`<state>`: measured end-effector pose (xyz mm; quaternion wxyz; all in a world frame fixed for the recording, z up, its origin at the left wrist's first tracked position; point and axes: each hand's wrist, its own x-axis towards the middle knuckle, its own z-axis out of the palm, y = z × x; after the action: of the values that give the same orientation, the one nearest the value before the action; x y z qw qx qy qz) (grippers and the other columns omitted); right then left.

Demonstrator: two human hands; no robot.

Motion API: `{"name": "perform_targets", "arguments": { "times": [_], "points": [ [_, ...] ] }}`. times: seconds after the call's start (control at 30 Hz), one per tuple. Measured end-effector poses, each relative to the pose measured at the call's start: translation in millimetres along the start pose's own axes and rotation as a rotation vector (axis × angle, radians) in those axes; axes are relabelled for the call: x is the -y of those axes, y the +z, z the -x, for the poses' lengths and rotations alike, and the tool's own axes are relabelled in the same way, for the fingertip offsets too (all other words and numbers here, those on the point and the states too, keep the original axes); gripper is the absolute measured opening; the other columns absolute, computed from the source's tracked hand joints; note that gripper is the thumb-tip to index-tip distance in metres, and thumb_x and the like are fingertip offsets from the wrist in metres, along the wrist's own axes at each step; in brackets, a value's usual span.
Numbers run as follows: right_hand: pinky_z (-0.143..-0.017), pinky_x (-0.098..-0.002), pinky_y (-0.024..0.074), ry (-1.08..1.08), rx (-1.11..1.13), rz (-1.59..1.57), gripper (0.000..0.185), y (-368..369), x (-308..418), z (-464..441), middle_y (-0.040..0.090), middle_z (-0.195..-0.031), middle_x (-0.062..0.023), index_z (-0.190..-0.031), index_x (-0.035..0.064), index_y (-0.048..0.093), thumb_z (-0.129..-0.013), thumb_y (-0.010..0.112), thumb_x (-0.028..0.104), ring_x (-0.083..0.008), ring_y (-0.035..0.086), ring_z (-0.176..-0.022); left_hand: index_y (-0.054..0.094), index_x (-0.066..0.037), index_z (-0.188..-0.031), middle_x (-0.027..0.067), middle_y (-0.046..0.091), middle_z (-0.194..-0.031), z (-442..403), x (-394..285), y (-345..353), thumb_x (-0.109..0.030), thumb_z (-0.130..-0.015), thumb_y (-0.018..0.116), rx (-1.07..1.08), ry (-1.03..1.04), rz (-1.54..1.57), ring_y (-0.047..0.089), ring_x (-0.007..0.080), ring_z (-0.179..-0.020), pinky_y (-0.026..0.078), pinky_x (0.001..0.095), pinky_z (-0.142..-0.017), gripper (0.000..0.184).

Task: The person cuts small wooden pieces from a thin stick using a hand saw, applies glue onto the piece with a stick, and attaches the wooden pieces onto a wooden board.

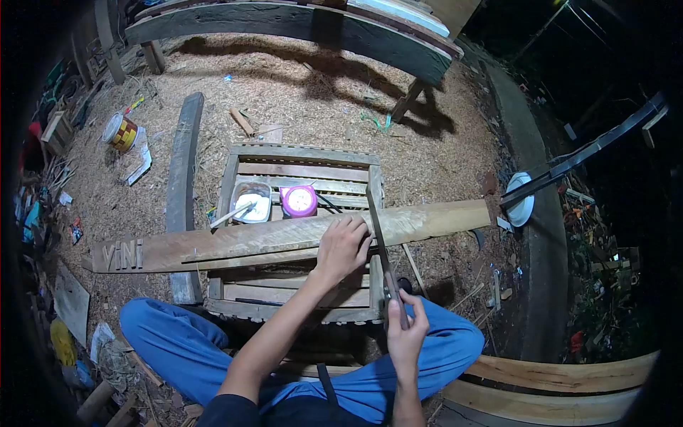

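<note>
My left hand (343, 250) presses down on the long plank (434, 218), its fingers curled around the end of a thin wooden strip (263, 255) that lies along it. My right hand (407, 329) is closed on the handle of a saw (379, 235). The saw's narrow blade points away from me, crosses the plank and sits just right of my left fingers. Raised wooden letters (123, 256) are fixed on the plank's left end. Under the plank is a slatted wooden crate (306, 151).
On the crate stand a plastic tub (262, 206) with a brush in white paste and a pink tape measure (299, 202). A dark beam (185, 156) lies to the left, near a yellow-and-red can (121, 132). Beyond is a wooden bench (284, 30). Sawdust covers the ground.
</note>
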<state>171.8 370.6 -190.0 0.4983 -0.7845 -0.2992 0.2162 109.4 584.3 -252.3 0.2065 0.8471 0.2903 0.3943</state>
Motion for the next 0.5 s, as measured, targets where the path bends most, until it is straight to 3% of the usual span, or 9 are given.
{"name": "perform_targets", "arguments": {
  "times": [0.03, 0.13, 0.23, 0.33, 0.5],
  "points": [
    [-0.076, -0.0267, 0.0548, -0.176, -0.041, -0.060, 0.028, 12, 7, -9, 0.067, -0.109, -0.0093, -0.124, -0.0063, 0.063, -0.104, 0.066, 0.013, -0.0110, 0.063, -0.092, 0.065, -0.003, -0.094, 0.0111, 0.062, -0.099, 1, 0, 0, -0.018, -0.090, 0.072, 0.012, -0.013, 0.012, 0.059, 0.0315, -0.097, 0.048, 0.0432, -0.085, 0.017],
    [-0.085, -0.0318, 0.0558, -0.087, -0.043, 0.003, 0.028, 26, 24, -28, 0.073, -0.106, -0.0131, -0.124, -0.0058, 0.066, -0.101, 0.068, 0.011, -0.0146, 0.067, -0.099, 0.066, -0.003, -0.093, 0.0113, 0.062, -0.097, 3, 0, -2, -0.018, -0.089, 0.074, 0.024, -0.012, 0.018, 0.060, 0.0322, -0.096, 0.048, 0.0433, -0.084, 0.017],
    [-0.085, -0.0310, 0.0556, 0.082, 0.016, -0.100, 0.028, -5, 18, -5, 0.072, -0.108, -0.0132, -0.124, -0.0061, 0.066, -0.102, 0.068, 0.011, -0.0147, 0.067, -0.101, 0.067, -0.003, -0.091, 0.0108, 0.063, -0.096, 5, -4, -4, -0.017, -0.089, 0.074, 0.021, -0.027, 0.024, 0.060, 0.0319, -0.095, 0.049, 0.0435, -0.085, 0.016],
    [-0.082, -0.0314, 0.0555, -0.094, -0.053, -0.091, 0.027, 12, 13, -11, 0.073, -0.107, -0.0131, -0.123, -0.0055, 0.066, -0.102, 0.067, 0.012, -0.0150, 0.067, -0.096, 0.067, -0.003, -0.092, 0.0107, 0.064, -0.097, 6, -6, -2, -0.017, -0.089, 0.074, 0.014, -0.033, 0.024, 0.060, 0.0316, -0.095, 0.049, 0.0435, -0.086, 0.016],
    [-0.080, -0.0336, 0.0566, -0.086, -0.015, 0.003, 0.028, 7, 14, -4, 0.074, -0.108, -0.0151, -0.123, -0.0045, 0.066, -0.103, 0.066, 0.015, -0.0158, 0.069, -0.094, 0.066, -0.003, -0.092, 0.0104, 0.063, -0.097, 5, -1, -2, -0.017, -0.089, 0.074, 0.031, -0.031, 0.033, 0.060, 0.0319, -0.096, 0.049, 0.0433, -0.085, 0.016]
  ]
}}
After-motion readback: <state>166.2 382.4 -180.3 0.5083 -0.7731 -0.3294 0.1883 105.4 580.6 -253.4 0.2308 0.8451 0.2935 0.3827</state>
